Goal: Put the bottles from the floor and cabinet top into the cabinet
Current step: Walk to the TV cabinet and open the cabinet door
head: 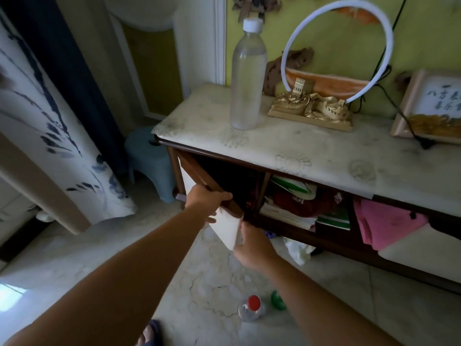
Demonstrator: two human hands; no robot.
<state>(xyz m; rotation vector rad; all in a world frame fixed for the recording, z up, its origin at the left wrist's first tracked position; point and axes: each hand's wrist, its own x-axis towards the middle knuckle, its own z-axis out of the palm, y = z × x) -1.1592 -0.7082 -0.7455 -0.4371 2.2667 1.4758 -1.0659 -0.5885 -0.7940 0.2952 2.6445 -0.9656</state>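
A tall clear bottle with a white cap (247, 78) stands upright on the cabinet top (311, 148), near its left end. On the floor by my arms stands a clear bottle with a red cap (250, 309), and a green-capped bottle (278, 299) peeks out from behind my right forearm. The cabinet's left door (224, 226) hangs partly open. My left hand (208, 198) grips its top edge, and my right hand (253, 245) holds its lower corner. The compartment behind the door is dark.
A gold ornament with a white ring (314, 108) and a framed picture (429, 108) sit on the cabinet top. Books, a red bag and a pink cloth (384, 223) fill the open shelves. A blue stool (149, 158) stands left of the cabinet. White crumpled plastic (298, 250) lies underneath.
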